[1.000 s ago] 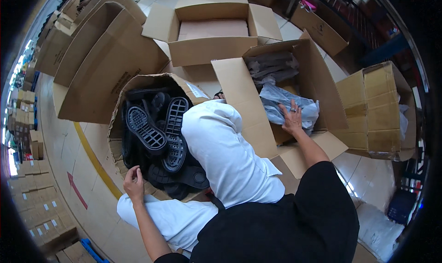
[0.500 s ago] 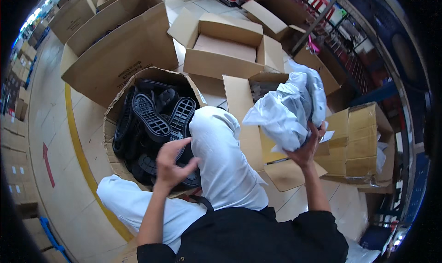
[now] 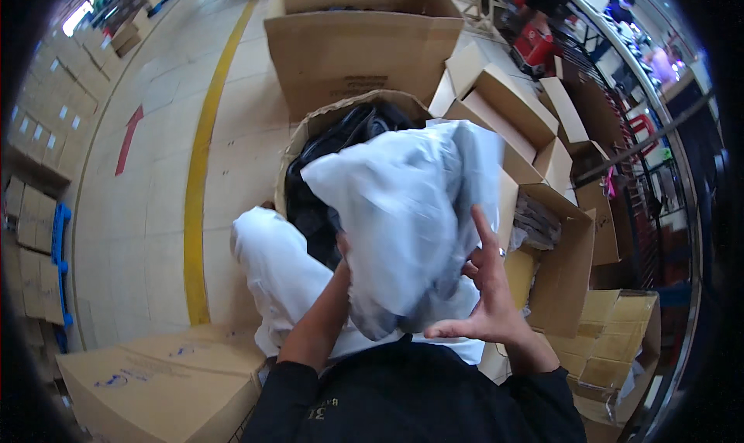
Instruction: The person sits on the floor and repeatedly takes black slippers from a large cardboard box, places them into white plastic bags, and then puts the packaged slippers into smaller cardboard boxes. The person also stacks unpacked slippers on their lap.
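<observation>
A bulky whitish plastic bag [image 3: 395, 210] with dark grey shapes showing through hangs before my chest, partly blurred. My left hand [image 3: 342, 249] reaches behind its left side and holds it up; most of those fingers are hidden. On the bag's right side, my right hand [image 3: 492, 303] is open, thumb and index finger spread wide, with the other fingers close to the plastic. Beyond the bag, black shoe soles [image 3: 310, 187] fill a round-edged carton [image 3: 298, 137], partly covered by the bag.
A tall carton [image 3: 364, 59] stands behind the soles. To the right, an open carton [image 3: 570, 268] contains clear plastic-wrapped items [image 3: 535, 222], with another carton [image 3: 515, 117] beyond. A closed carton [image 3: 167, 381] sits at lower left. A yellow floor line [image 3: 203, 179] runs along the left.
The plastic bag has come from the right-hand carton to before my chest. My left hand has moved from the soles to the bag; my right hand has loosened its grip. The view has turned left.
</observation>
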`<state>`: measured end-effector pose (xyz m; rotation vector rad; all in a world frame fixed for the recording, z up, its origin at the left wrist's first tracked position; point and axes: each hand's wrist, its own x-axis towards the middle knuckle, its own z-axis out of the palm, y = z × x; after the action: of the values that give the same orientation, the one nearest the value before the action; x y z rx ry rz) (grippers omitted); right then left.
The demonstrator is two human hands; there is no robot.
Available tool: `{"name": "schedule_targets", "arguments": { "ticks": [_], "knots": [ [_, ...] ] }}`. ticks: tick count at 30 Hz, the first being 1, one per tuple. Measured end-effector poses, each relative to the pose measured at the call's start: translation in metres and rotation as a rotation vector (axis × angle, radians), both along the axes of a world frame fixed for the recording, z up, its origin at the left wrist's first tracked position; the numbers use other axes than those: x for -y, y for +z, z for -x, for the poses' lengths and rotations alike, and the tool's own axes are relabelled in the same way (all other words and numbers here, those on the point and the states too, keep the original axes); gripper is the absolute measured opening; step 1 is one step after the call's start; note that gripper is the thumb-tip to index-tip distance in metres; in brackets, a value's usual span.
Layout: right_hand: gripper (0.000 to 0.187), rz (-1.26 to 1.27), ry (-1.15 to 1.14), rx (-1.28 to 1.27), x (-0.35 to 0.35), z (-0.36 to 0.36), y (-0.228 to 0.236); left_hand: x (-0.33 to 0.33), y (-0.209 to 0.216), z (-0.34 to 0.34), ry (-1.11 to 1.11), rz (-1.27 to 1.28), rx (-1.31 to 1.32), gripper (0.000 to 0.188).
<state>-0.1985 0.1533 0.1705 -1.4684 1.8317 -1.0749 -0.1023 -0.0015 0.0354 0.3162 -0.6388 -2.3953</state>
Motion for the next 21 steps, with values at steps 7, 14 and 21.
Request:
{"name": "schedule_targets", "arguments": {
  "ticks": [7, 14, 21],
  "knots": [
    [0.101, 0.078, 0.001, -0.126, 0.064, 0.039, 0.032, -0.003, -0.009, -0.014, 0.007, -0.057, -0.010, 0.087],
    [0.021, 0.252, 0.175, 0.241, 0.072, 0.050, 0.020, -0.020, -0.009, -0.011, -0.059, -0.027, 0.012, 0.084],
    [0.018, 0.325, 0.248, 0.271, 0.053, 0.056, 0.009, -0.024, -0.011, -0.021, -0.070, -0.017, 0.051, 0.082]
  ]
}}
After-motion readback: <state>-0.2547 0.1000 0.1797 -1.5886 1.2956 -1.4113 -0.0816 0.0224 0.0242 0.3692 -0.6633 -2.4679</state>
